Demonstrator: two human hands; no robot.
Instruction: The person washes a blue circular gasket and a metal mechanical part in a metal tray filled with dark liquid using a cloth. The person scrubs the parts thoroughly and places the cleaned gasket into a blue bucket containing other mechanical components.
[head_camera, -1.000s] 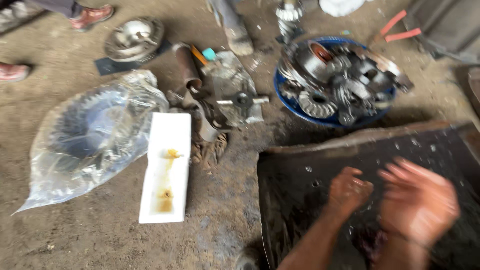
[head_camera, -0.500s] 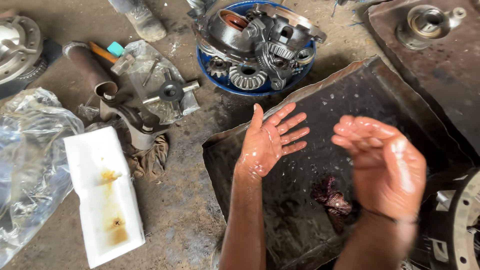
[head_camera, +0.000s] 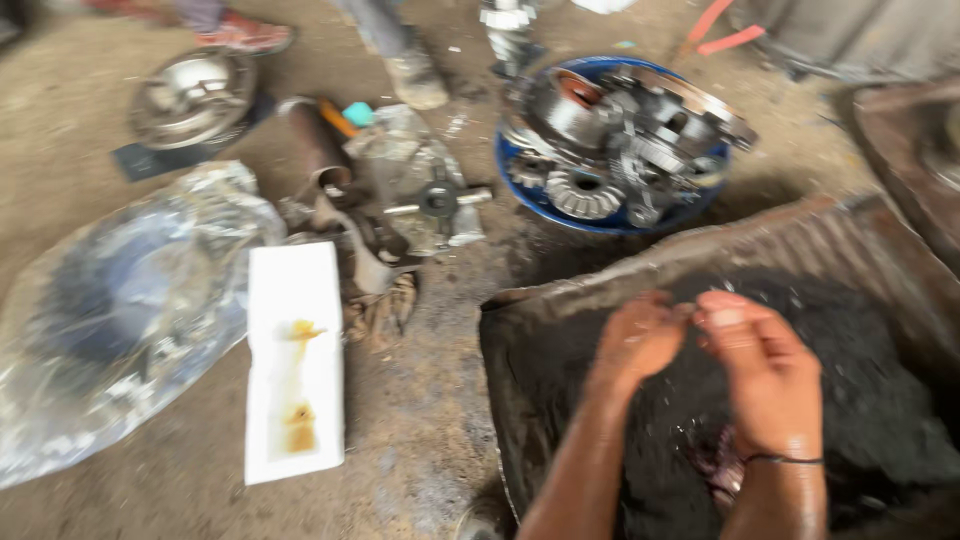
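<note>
Hands meet over a dark metal tray on a workshop floor: we see the left hand and the right hand brought together, fingertips touching, both wet and glistening, with nothing pinched between them that we can make out (motion blur softens the fingers). The left hand is loosely curled, the right bent at the knuckles, a thin dark band round its wrist.

Directly below the hands, in the blackened bottom of the tray, lies a small dark reddish rag, partly hidden by the right forearm. The tray's bent, rusty rim rises just beyond the fingertips.

Farther out past that rim, we find a blue basin heaped with steel gears and differential parts, well apart from the hands. To the left of the hands, beyond the tray's edge, a white oblong tray with a yellowish-brown smear rests on the dirt. Just above it sits a grimy cloth and a cross-shaped steel joint on crumpled plastic, beside a rusty pipe.

Farther left still, a large clear plastic bag covers something dark and round. At the far edge, a shiny round metal housing lies on a dark sheet, and another person's shoes stand on the ground.
</note>
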